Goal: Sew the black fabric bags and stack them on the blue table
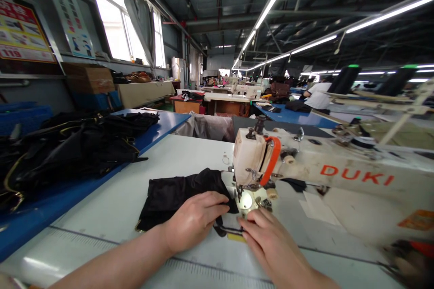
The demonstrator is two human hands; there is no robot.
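A black fabric piece point(176, 192) lies on the pale table of a white sewing machine point(252, 158), left of its needle. My left hand point(195, 216) is closed over the near right part of the fabric, fingers bent and pressed together; its thumb side is partly hidden. In front of the needle area, my right hand point(269, 239) pinches the end of a narrow dark strip that looks like the fabric's edge. A lit bright spot falls on the needle plate point(246, 200) just beyond my right fingertips.
Black garments with gold zips point(77, 144) are heaped on a blue table point(166, 125) to the left. The machine's arm stretches off right, with white paper point(320, 207) beneath it. Black thread cones point(344, 80) stand behind. A person in white point(318, 95) is farther back.
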